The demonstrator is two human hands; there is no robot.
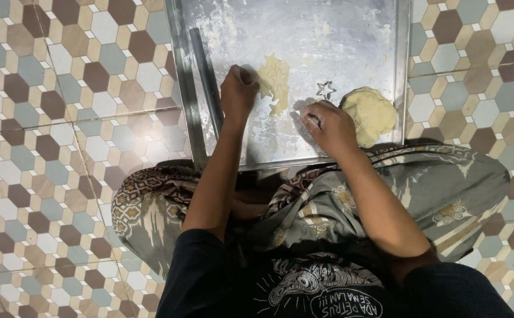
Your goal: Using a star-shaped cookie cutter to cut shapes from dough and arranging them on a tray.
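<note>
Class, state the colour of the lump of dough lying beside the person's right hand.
Pale yellow; the lump of dough shows best in the head view.

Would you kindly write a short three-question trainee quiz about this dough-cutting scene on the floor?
1. True or false: the star-shaped metal cutter lies between the flat rolled pale dough sheet and the pale dough lump.
2. Which hand touches the sheet? A left hand B right hand
3. The dark rolling rod lies on the floured metal ____.

Key: 1 true; 2 A; 3 tray.
</note>
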